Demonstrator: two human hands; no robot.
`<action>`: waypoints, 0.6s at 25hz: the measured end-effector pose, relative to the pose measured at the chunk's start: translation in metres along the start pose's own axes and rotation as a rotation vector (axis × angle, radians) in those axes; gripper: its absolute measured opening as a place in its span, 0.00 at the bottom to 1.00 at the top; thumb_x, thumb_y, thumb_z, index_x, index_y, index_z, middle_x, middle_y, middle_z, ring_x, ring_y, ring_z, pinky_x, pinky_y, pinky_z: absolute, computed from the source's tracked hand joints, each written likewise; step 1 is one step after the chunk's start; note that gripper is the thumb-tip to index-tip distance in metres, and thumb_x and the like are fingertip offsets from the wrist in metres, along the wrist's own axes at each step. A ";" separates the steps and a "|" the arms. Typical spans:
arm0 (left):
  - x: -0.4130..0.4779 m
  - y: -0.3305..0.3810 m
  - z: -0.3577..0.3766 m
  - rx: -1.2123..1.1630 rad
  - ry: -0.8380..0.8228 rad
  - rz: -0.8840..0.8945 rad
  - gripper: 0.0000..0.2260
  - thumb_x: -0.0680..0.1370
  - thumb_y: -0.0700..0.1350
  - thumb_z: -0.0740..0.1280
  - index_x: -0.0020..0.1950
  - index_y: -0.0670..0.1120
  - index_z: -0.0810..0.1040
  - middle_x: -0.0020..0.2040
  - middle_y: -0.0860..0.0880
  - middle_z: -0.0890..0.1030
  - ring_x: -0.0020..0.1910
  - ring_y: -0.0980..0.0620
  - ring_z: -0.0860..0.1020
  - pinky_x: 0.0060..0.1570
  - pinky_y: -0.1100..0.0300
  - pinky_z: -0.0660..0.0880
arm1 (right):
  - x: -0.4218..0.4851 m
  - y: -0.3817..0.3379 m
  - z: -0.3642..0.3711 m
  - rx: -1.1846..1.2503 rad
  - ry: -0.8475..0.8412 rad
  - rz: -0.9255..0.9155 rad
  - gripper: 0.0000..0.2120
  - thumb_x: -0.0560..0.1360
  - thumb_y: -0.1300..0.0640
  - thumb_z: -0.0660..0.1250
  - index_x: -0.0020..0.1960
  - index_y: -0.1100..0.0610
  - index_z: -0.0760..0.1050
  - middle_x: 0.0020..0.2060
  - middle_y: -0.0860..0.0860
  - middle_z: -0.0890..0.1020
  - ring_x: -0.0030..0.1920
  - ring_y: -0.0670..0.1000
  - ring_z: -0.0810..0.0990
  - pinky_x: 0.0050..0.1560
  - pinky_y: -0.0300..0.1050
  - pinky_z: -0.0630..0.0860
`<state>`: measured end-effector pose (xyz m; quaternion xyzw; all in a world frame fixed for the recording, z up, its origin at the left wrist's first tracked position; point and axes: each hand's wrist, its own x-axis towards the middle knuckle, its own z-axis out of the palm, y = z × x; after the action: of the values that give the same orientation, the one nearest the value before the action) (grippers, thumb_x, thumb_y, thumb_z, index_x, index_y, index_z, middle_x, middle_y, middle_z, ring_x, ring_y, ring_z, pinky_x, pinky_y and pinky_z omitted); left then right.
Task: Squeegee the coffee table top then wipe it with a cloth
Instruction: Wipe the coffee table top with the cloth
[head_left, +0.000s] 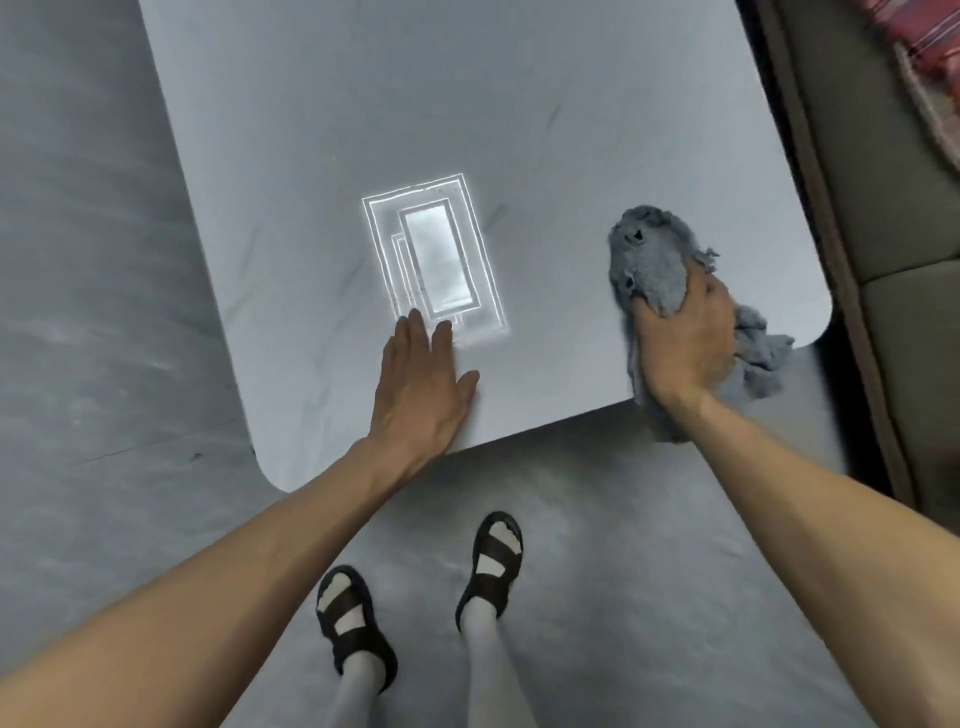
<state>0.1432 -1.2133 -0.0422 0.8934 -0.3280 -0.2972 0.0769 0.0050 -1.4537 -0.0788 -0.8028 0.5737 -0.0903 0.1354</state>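
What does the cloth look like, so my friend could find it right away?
Find the big pale coffee table and go to its near right corner, beside the sofa. The cloth is a fluffy, ragged blue-grey rag bunched under the right hand, the only soft, crumpled thing on the smooth top.

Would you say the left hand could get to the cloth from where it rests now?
Probably yes. The left hand lies flat and empty on the table, and only bare tabletop separates it from the cloth, though the right hand already grips it.
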 end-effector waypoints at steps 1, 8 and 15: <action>0.007 0.011 0.002 0.020 -0.011 -0.005 0.23 0.80 0.51 0.58 0.72 0.41 0.61 0.72 0.36 0.63 0.71 0.37 0.61 0.70 0.45 0.62 | -0.005 -0.011 0.007 0.017 0.042 0.107 0.33 0.69 0.38 0.67 0.71 0.48 0.68 0.63 0.55 0.76 0.62 0.57 0.73 0.59 0.52 0.73; 0.029 0.043 0.003 0.003 -0.053 -0.102 0.18 0.70 0.42 0.55 0.57 0.35 0.67 0.58 0.32 0.71 0.57 0.32 0.70 0.55 0.44 0.70 | -0.040 0.001 0.006 -0.081 -0.380 -0.979 0.39 0.65 0.36 0.73 0.72 0.47 0.67 0.66 0.61 0.73 0.65 0.62 0.73 0.63 0.61 0.73; 0.035 0.051 0.003 0.057 -0.218 -0.171 0.26 0.69 0.38 0.59 0.67 0.33 0.61 0.68 0.23 0.59 0.69 0.24 0.57 0.66 0.37 0.65 | 0.073 0.078 -0.034 0.011 -0.139 -0.367 0.31 0.67 0.45 0.70 0.69 0.49 0.69 0.62 0.55 0.76 0.61 0.58 0.75 0.59 0.52 0.74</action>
<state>0.1353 -1.2745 -0.0443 0.8823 -0.2657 -0.3883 -0.0103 -0.0513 -1.5506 -0.0722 -0.8973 0.4067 -0.0611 0.1602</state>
